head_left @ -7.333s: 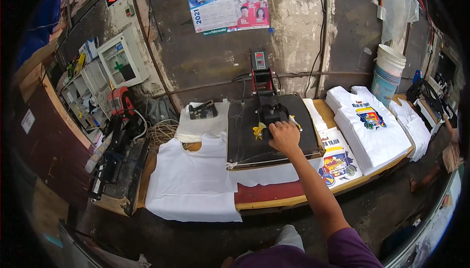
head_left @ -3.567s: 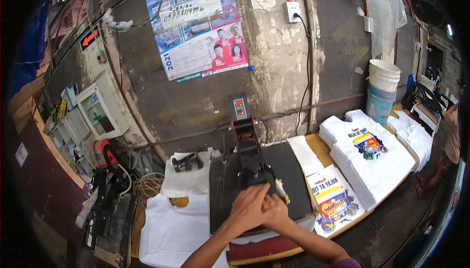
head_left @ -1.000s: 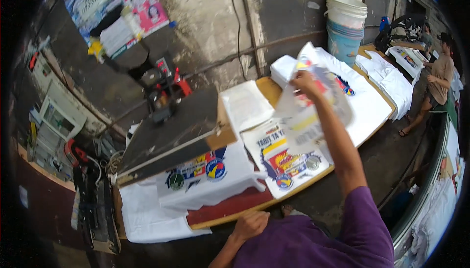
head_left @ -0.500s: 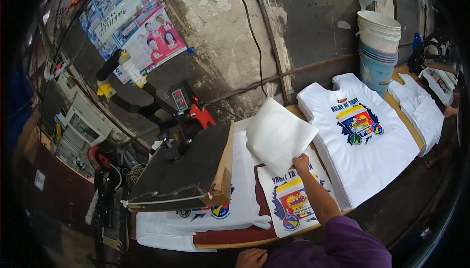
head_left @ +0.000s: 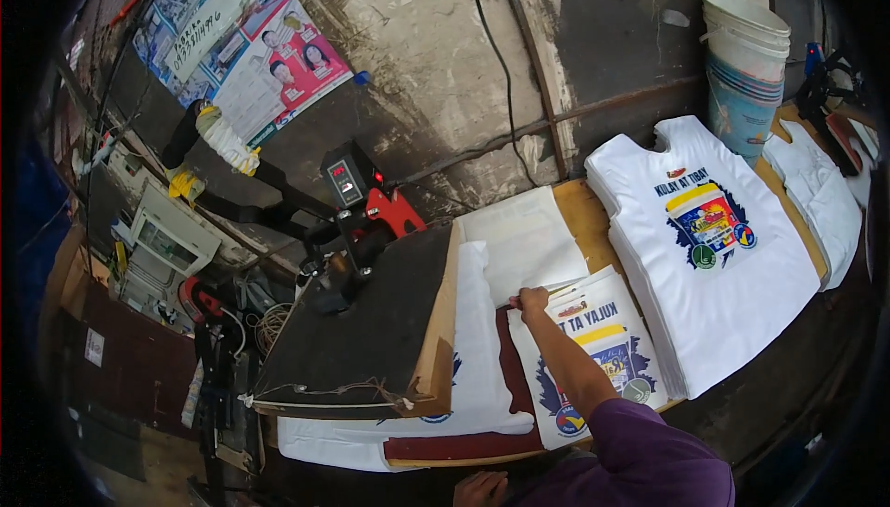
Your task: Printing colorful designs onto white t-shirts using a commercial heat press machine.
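My right hand [head_left: 531, 302] reaches across the table, its fingers closed at the near edge of a blank white paper sheet [head_left: 519, 240]. The sheet lies flat at the back of the table. Under my right forearm is a small stack of printed transfer sheets [head_left: 579, 317] with mirrored lettering and a bucket picture. My left hand [head_left: 480, 488] rests low by my body, partly cut off, fingers loosely bent and nothing seen in it. Left of my right hand, a heat press [head_left: 357, 331] has its dark upper plate over a white shirt [head_left: 477, 322], whose print is mostly hidden.
A thick pile of printed white shirts [head_left: 714, 257] lies to the right. Behind it stand stacked buckets [head_left: 744, 81]. More folded white cloth [head_left: 816, 201] lies farther right. The press handle, wrapped in yellow and white [head_left: 227, 141], juts up at left, beside its lit control box [head_left: 350, 175].
The blank sheet, held up over the transfer stack before, now lies flat at the back. My right hand has moved left, uncovering more of the printed sheets. The view has shifted slightly.
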The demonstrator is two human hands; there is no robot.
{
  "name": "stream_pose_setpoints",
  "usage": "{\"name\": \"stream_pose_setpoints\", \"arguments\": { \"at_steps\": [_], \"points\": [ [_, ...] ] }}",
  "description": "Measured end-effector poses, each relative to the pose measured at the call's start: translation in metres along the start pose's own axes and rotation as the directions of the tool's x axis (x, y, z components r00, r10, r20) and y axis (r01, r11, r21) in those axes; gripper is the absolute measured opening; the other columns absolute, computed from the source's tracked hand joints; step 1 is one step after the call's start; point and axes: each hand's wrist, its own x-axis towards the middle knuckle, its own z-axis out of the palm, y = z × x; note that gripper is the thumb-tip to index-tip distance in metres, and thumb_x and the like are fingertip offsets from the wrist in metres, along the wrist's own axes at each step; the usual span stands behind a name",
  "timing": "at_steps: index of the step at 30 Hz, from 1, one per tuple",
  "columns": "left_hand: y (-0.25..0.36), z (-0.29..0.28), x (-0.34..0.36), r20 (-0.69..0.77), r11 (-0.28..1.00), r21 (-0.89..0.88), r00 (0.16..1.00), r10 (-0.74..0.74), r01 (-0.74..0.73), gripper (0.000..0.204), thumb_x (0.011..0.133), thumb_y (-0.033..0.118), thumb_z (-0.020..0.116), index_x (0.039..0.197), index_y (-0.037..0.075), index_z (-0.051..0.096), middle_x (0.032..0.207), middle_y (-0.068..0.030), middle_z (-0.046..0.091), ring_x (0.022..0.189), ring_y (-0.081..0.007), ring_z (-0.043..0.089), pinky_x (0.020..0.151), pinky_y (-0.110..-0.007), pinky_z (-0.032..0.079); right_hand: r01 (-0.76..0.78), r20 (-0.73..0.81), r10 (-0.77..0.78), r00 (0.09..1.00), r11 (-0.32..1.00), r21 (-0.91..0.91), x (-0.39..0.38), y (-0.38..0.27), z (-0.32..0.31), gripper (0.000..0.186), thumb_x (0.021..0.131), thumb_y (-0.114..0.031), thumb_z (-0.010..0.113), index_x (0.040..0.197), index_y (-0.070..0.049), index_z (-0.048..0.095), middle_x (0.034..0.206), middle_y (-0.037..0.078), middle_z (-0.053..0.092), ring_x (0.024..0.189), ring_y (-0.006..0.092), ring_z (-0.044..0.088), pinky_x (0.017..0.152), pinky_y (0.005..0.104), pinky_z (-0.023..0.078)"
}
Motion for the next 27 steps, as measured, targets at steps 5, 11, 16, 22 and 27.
{"name": "stream_pose_setpoints", "arguments": {
  "at_steps": [5,11,16,22,27],
  "points": [
    [-0.029,-0.012,-0.03,-0.075,0.995,-0.001,0.992,-0.099,0.099,0.014,0.086,0.013,0.064,0.093,0.002,0.07,0.089,-0.0139,0.07,0.08,-0.0301,0.067,0.072,-0.036,0.055,-0.013,0.062,0.025,0.998,0.983,-0.181,-0.006,-0.001,0.007,0.018,0.08,0.004,0.057,0.093,0.011,0.047,0.074,0.021,0.062,0.052,0.0299,0.065,0.041,0.037,0.056],
    [-0.22,-0.033,-0.067,-0.676,0.883,-0.368,0.568,-0.469,0.292,0.018,0.091,0.011,0.054,0.094,-0.003,0.064,0.091,-0.0158,0.067,0.08,-0.0198,0.063,0.077,-0.034,0.05,-0.002,0.377,0.182,0.908,0.902,-0.432,-0.075,0.022,-0.061,0.02,0.09,-0.016,0.059,0.1,0.001,0.061,0.081,0.013,0.067,0.062,0.023,0.066,0.055,0.0348,0.058],
    [-0.339,-0.122,-0.01,-0.507,0.599,-0.791,0.417,-0.754,0.122,0.036,0.097,0.026,0.049,0.123,0.002,0.054,0.122,-0.0098,0.059,0.11,-0.024,0.055,0.097,-0.037,0.04,-0.002,0.493,0.174,0.853,0.944,-0.33,-0.132,0.041,-0.133,0.059,0.094,-0.054,0.045,0.105,0.002,0.059,0.088,0.013,0.065,0.087,0.0213,0.064,0.082,0.0384,0.051],
    [-0.397,-0.112,-0.004,0.297,-0.246,-0.955,0.521,-0.8,0.166,0.055,0.094,0.04,0.051,0.138,0.008,0.042,0.139,-0.0093,0.047,0.125,-0.0289,0.047,0.107,-0.047,0.034,-0.156,0.532,0.226,0.816,0.972,-0.174,-0.24,0.034,-0.182,0.061,0.096,-0.048,0.042,0.131,0.002,0.048,0.122,0.015,0.061,0.114,0.0266,0.057,0.103,0.0382,0.04],
    [-0.427,-0.11,-0.098,0.064,-0.068,-0.997,0.801,-0.595,0.029,0.048,0.092,0.032,0.057,0.13,0.007,0.045,0.132,-0.0101,0.05,0.123,-0.0294,0.047,0.107,-0.05,0.034,0.038,0.576,0.134,0.807,0.96,-0.276,-0.278,-0.008,-0.2,0.02,0.084,-0.012,0.067,0.102,-0.002,0.064,0.096,0.005,0.067,0.091,0.0164,0.063,0.085,0.0334,0.049]
  ]
}}
